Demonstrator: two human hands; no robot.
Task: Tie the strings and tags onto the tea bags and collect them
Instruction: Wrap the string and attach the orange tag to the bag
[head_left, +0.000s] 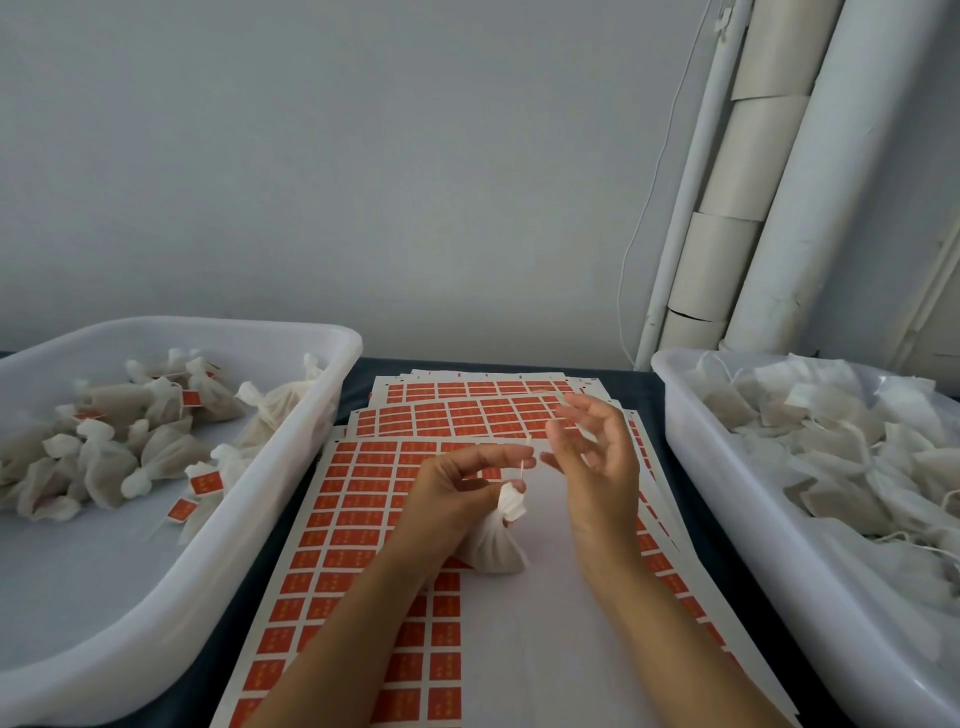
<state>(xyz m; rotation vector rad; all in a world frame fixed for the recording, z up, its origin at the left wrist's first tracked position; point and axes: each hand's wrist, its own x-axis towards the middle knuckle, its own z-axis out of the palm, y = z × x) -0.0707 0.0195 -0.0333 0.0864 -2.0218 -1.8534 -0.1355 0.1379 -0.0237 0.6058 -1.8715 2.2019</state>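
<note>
Tea bag (493, 545): gathered at neck, pinched by left hand (452, 499) above tag sheets (363, 519) on desk (260, 561). String (521, 467): rising from neck. Right hand (597, 467): fingers loosely spread, grasp uncertain. Left tub (182, 582): tied bags (130, 447). Right tub (727, 493): untied bags (831, 441).

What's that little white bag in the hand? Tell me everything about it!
The tea bag is a small pouch of thin white, papery-looking fabric, plump at the bottom and gathered to a ruffled neck at the top. It stands roughly upright over the sheet of red tags. The left hand grips it around the neck, and a thin pale string rises from there. The right hand hovers beside it with fingers spread, not touching the pouch.
</note>
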